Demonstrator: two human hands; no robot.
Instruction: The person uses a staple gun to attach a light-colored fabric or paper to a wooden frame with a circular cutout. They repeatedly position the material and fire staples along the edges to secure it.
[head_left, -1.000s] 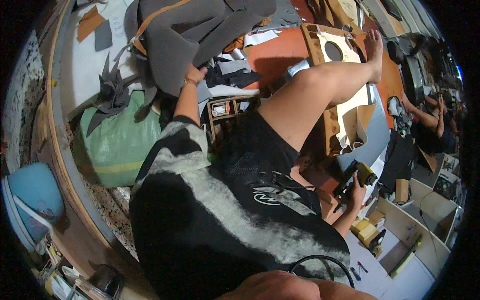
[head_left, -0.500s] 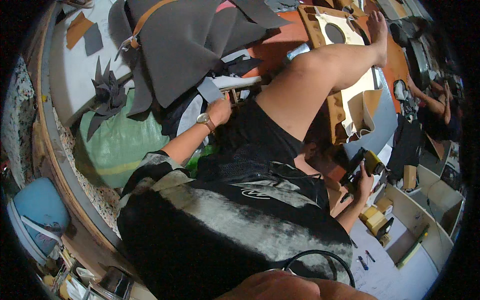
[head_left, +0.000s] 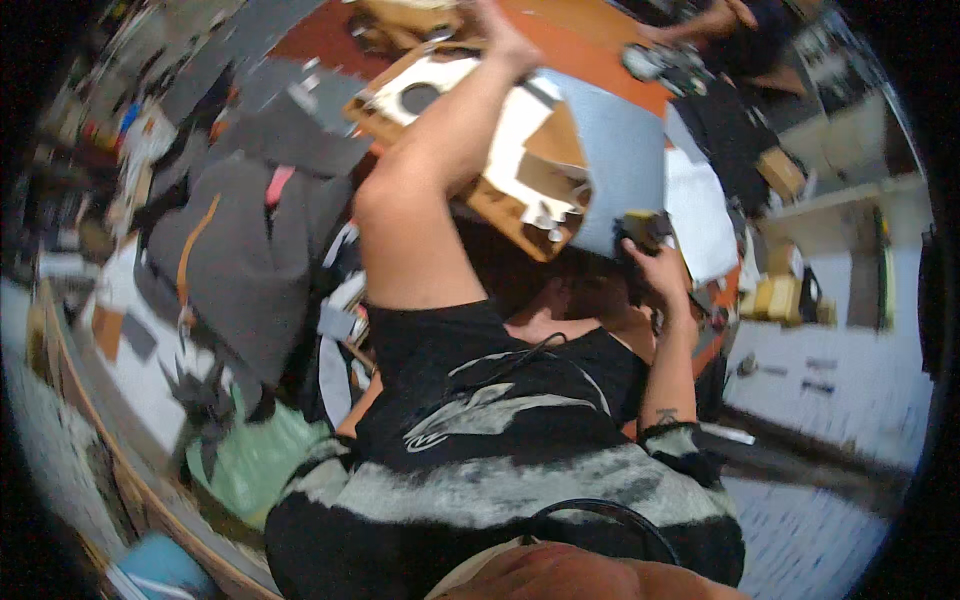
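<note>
My right hand is closed around a black and yellow hand tool, blurred, whose kind I cannot make out. The tool is over the edge of a blue-grey sheet. My left forearm shows beside my shorts, but the left hand itself is hidden by my thigh. Left of my raised knee, near that arm, is a small grey piece. Beyond my bent leg sits a brown-edged cream panel with a round hole, a brown pocket-like flap standing up on it.
Large dark grey sheets with an orange strap lie on the left, next to a green sack. On the right are a white shelf with yellow boxes and a white sheet. Another person's arm reaches in at the far right.
The view has turned to the right, so the scene sits rotated. My left hand has passed out of sight behind my thigh. The right hand still holds the black and yellow tool.
</note>
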